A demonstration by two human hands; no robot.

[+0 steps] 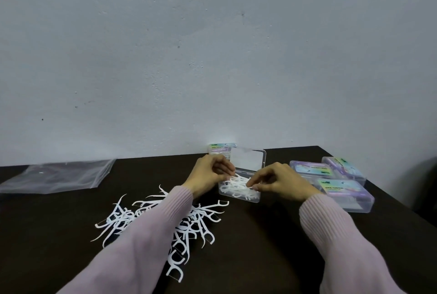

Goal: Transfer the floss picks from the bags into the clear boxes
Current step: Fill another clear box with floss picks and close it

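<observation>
An open clear box [256, 196] with its lid [247, 159] standing up sits mid-table, holding several white floss picks [233, 187]. My left hand [210, 172] is at the box's left edge, fingers curled and pinching floss picks over it. At the right side of the box, my right hand [276, 181] pinches picks inside with its fingertips. A loose pile of white floss picks [201, 220] lies on the dark table [260, 246] under my left forearm. An empty clear plastic bag [59, 175] lies flat at the far left.
Three closed clear boxes with purple contents and coloured labels [340, 189] sit at the right of the table. Another labelled box [221, 148] stands behind the open one, against the pale wall. The table's right edge falls away near the closed boxes.
</observation>
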